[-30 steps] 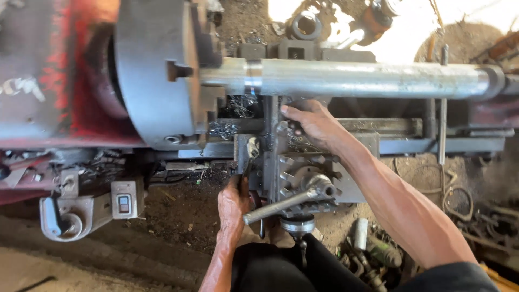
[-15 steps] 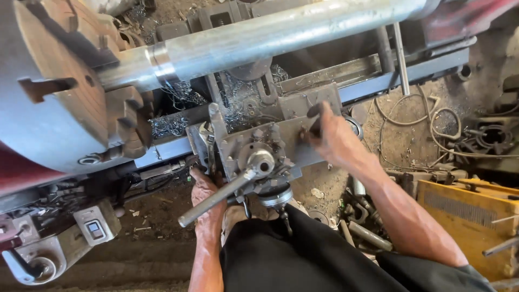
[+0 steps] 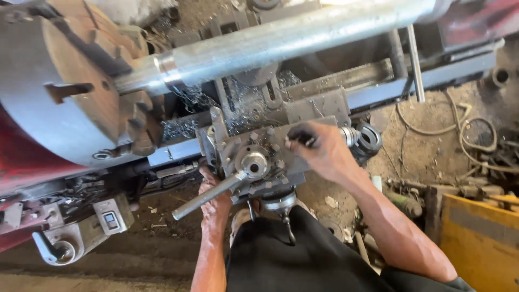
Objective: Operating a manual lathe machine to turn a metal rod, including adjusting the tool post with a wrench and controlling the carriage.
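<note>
The right hand (image 3: 319,148) has slid right along the tool post (image 3: 254,159) (grip unclear), left hand (image 3: 216,197) staying cupped beneath.

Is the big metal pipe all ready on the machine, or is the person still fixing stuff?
Done: the long metal bar sits clamped in the round chuck, and curly shavings lie below it. In hand: the right hand rests on the tool post, the left hand beneath its lever. How much remains, I can't tell.
</note>
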